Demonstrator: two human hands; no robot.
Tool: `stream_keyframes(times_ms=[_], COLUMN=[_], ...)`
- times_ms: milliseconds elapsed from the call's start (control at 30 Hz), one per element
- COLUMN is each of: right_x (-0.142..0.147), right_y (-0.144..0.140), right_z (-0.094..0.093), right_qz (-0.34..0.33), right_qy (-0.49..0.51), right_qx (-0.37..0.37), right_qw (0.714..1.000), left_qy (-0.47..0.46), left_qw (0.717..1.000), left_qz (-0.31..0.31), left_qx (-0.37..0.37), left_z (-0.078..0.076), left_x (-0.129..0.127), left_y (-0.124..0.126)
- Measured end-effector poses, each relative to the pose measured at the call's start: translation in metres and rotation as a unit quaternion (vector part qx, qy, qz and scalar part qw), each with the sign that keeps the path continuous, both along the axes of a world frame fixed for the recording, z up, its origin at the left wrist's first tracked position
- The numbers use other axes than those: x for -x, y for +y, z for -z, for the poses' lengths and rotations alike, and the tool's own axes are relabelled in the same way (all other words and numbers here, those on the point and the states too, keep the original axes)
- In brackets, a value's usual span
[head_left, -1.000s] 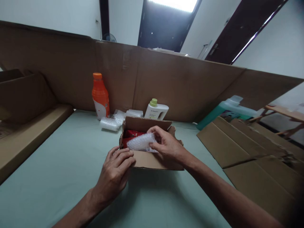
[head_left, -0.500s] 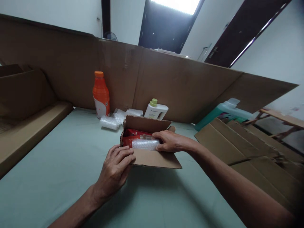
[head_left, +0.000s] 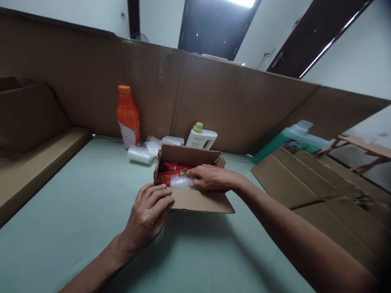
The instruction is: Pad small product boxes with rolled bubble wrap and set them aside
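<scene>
A small cardboard box stands with its flaps folded out on the green cloth. Inside it lie red printed packages and a piece of clear bubble wrap. My left hand grips the box's near left corner, fingers over the front flap and thumb hidden. My right hand reaches in from the right, its fingers closed on the bubble wrap and partly covering it. More bubble wrap lies behind the box to the left.
Behind stand an orange bottle and a white bottle with a green cap. A teal jug and folded cardboard lie right. A cardboard wall runs along the back; a larger carton is left.
My right hand has moved left and deeper into the box, and less of the bubble wrap shows. My left hand keeps its hold on the corner. The view has tilted slightly.
</scene>
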State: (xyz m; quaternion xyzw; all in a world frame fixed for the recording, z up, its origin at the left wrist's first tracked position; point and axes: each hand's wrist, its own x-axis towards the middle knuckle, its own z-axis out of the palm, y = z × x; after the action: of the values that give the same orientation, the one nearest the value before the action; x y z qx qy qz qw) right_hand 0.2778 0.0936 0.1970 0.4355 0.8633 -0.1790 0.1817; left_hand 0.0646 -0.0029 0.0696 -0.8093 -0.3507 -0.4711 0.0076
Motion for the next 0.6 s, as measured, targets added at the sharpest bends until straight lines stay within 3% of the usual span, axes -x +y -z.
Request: stream_keyframes(times_ms=[167, 433, 600], right_x=[0.007, 0.011, 0.017], right_y=[0.003, 0.0, 0.001], right_z=[0.005, 0.015, 0.019], right_qz=[-0.036, 0.001, -0.002], right_qy=[-0.011, -0.042, -0.057], right_qx=[0.02, -0.038, -0.03], right_qw=[0.999, 0.998, 0.998], left_qy=[0.004, 0.004, 0.008], left_qw=[1.0, 1.0, 1.0], left_qz=[0.002, 0.002, -0.003], left_qx=[0.007, 0.003, 0.008], left_z=[-0.001, -0.001, 0.001], left_x=[0.001, 0.0, 0.0], left_y=[-0.001, -0.001, 0.0])
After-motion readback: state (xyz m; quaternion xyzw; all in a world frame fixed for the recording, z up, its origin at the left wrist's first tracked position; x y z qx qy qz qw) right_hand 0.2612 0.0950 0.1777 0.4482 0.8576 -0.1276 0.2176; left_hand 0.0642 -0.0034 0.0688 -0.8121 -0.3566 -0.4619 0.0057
